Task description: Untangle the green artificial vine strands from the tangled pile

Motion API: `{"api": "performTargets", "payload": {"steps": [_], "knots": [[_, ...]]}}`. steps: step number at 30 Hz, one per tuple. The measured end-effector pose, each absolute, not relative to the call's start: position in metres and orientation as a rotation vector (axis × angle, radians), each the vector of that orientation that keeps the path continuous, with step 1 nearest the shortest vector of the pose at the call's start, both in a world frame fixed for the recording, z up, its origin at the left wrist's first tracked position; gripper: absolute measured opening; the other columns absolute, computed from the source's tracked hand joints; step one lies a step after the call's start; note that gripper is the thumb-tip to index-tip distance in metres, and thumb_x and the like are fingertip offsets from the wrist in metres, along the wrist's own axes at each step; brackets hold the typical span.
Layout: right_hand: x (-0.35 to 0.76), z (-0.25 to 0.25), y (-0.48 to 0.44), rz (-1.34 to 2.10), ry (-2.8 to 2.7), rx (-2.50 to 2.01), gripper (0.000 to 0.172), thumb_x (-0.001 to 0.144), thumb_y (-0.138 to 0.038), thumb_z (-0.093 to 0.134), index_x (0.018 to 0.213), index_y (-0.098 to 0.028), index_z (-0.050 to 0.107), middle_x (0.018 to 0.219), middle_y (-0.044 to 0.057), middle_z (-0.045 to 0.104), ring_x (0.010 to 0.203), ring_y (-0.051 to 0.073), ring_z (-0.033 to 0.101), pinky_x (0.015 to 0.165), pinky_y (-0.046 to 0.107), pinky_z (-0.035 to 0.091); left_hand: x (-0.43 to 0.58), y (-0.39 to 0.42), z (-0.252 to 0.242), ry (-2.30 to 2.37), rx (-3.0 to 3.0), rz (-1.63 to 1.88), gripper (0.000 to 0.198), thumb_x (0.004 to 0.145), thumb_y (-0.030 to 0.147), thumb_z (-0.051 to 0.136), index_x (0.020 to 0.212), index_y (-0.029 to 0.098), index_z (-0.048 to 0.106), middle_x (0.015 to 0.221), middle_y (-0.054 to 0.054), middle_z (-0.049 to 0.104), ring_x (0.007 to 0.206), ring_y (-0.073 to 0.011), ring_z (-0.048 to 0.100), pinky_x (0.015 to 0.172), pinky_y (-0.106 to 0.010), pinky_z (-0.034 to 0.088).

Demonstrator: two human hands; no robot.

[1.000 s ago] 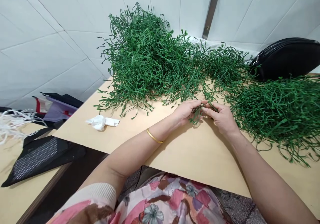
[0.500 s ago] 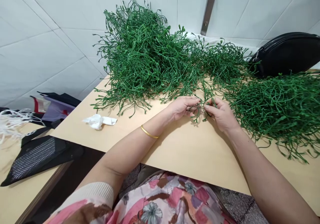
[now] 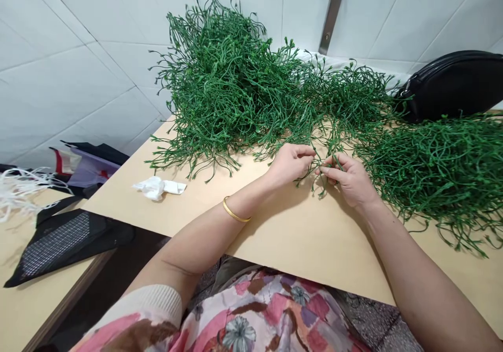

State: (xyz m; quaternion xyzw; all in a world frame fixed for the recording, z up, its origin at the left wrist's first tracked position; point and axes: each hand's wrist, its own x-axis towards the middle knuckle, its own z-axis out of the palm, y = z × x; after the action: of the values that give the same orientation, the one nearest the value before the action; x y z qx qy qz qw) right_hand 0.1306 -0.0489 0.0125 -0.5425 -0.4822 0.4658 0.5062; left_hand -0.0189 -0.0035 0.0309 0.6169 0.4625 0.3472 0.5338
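Note:
My left hand [image 3: 288, 163] and my right hand [image 3: 349, 179] meet over the tan table [image 3: 298, 237], both pinched on a small green plastic sprig [image 3: 319, 169] between their fingertips. A gold bangle [image 3: 234, 213] circles my left wrist. Just behind the hands lies a large heap of green plastic stems [image 3: 231, 85], running on into a lower spread [image 3: 346, 100]. A second pile of the same stems [image 3: 440, 168] lies to the right of my right hand.
A crumpled white tissue [image 3: 157, 187] lies on the table at the left. A black bag [image 3: 456, 85] stands at the back right against the white tiled wall. On a lower table to the left lie a black mesh piece [image 3: 58, 242], white strings [image 3: 19, 189] and folded bags [image 3: 86, 163].
The hands have shifted slightly away from me along the table and keep working the sprig; the fingertips have drawn closer together. The piles have not moved.

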Motion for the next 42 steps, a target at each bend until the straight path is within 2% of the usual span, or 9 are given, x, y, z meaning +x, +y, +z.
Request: {"api": "performTargets", "payload": {"steps": [5,10,13,18,23,28,33,38,42], "knots": [[0.132,0.012,-0.047,1.219,-1.136,-1.311,0.03,0.057,-0.034,0.072,0.075,-0.017,0.056,0.057,-0.004,0.049,0.05,0.006,0.037,0.048,0.022,0.028,-0.013,0.002,0.021,0.844,0.869,0.711,0.01,0.063,0.014,0.066,0.072,0.012,0.061,0.066,-0.002,0.06,0.055,-0.0066,0.051,0.053,-0.02,0.036],[0.131,0.012,-0.049,1.213,-1.269,-1.331,0.03,0.059,-0.037,0.071,0.075,-0.016,0.055,0.061,-0.005,0.046,0.051,0.005,0.036,0.048,0.021,0.028,-0.011,-0.004,0.021,0.926,1.041,0.724,0.013,0.063,0.014,0.068,0.059,0.012,0.055,0.044,0.006,0.041,0.04,-0.0017,0.029,0.044,-0.02,0.021],[0.132,0.013,-0.049,1.204,-1.277,-1.389,0.034,0.061,-0.039,0.069,0.08,-0.017,0.053,0.062,-0.005,0.047,0.051,0.006,0.038,0.047,0.022,0.029,-0.012,-0.007,0.027,0.976,1.179,0.808,0.016,0.067,0.016,0.063,0.055,0.012,0.053,0.042,0.007,0.035,0.04,-0.0017,0.026,0.045,-0.021,0.018],[0.135,0.014,-0.048,1.059,-1.385,-1.444,0.028,0.067,-0.043,0.064,0.071,-0.017,0.052,0.058,-0.005,0.04,0.05,0.006,0.031,0.047,0.023,0.024,-0.015,-0.006,0.028,0.866,1.21,0.887,0.012,0.066,0.017,0.064,0.059,0.012,0.055,0.056,0.004,0.048,0.045,-0.0013,0.031,0.048,-0.02,0.022],[0.136,0.016,-0.049,0.881,-1.548,-1.469,0.035,0.074,-0.045,0.056,0.056,-0.018,0.043,0.052,-0.005,0.035,0.052,0.008,0.028,0.05,0.024,0.023,-0.015,-0.005,0.027,0.83,1.188,0.835,0.01,0.071,0.019,0.059,0.065,0.013,0.053,0.057,0.003,0.053,0.04,-0.001,0.025,0.043,-0.02,0.016],[0.137,0.015,-0.047,0.788,-1.683,-1.48,0.032,0.078,-0.043,0.05,0.057,-0.019,0.045,0.051,-0.003,0.039,0.052,0.01,0.034,0.051,0.024,0.026,-0.014,-0.002,0.025,0.88,1.179,0.796,0.018,0.066,0.021,0.067,0.059,0.013,0.053,0.047,0.005,0.045,0.04,-0.0011,0.028,0.043,-0.019,0.019],[0.137,0.013,-0.048,0.654,-1.945,-1.534,0.028,0.083,-0.035,0.04,0.065,-0.018,0.051,0.058,0.0,0.049,0.056,0.012,0.043,0.055,0.024,0.029,-0.013,-0.002,0.02,0.91,1.196,0.671,0.013,0.067,0.02,0.066,0.059,0.01,0.061,0.053,0.0,0.057,0.042,-0.0027,0.035,0.044,-0.02,0.026],[0.137,0.018,-0.055,0.36,-2.152,-1.62,0.024,0.082,-0.029,0.04,0.061,-0.019,0.043,0.054,0.0,0.043,0.051,0.011,0.035,0.053,0.026,0.023,-0.006,-0.001,0.011,0.954,1.2,0.698,0.014,0.071,0.015,0.059,0.057,0.011,0.056,0.046,0.003,0.051,0.038,-0.0025,0.032,0.042,-0.019,0.024],[0.124,0.035,-0.073,0.609,-2.326,-1.388,0.028,0.083,-0.026,0.04,0.056,-0.019,0.038,0.052,-0.002,0.038,0.05,0.01,0.033,0.051,0.025,0.022,-0.004,0.007,0.009,1.042,1.151,0.822,0.018,0.072,0.014,0.058,0.055,0.012,0.051,0.048,0.003,0.05,0.04,-0.003,0.036,0.044,-0.018,0.026]]}}
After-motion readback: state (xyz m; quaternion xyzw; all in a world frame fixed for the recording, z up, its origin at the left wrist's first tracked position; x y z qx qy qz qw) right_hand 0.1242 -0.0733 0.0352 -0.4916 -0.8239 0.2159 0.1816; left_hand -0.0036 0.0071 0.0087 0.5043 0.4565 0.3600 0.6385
